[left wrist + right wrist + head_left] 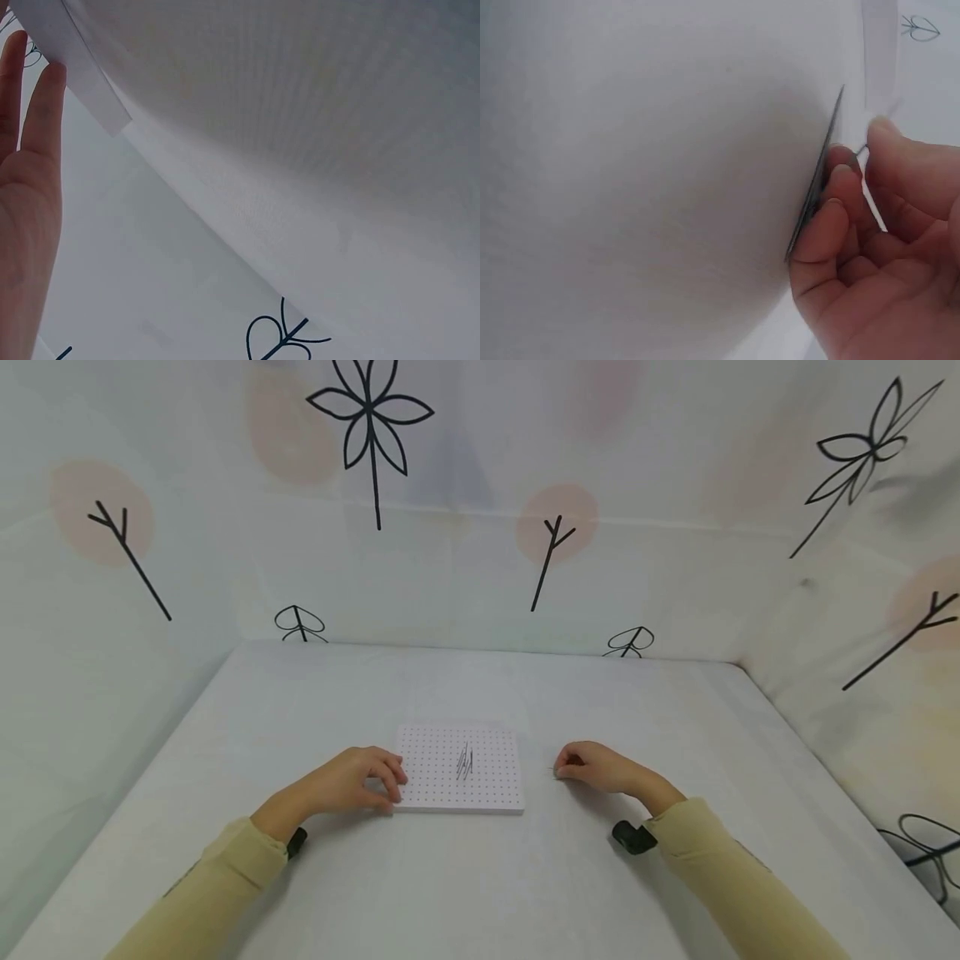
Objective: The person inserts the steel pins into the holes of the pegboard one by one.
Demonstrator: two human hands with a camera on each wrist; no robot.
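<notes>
A white board [435, 789] with a grid of small holes lies on the table, and several thin dark metal pins [465, 763] stand tilted near its middle. My left hand [348, 783] rests at the board's left edge, fingers on its side and thumb by the near corner. In the left wrist view its fingers [43, 112] reach up straight against the board's side [90, 82]. To the right of the board, my right hand [600, 768] pinches a thin metal pin [861, 151] between thumb and forefinger. A bundle of dark pins [815, 180] lies along its other curled fingertips.
A white cloth covers the table [465, 885]. Behind and at both sides hang white curtains [450, 560] printed with black plant drawings. Dark wrist cameras [632, 837] sit under both wrists, close over the cloth.
</notes>
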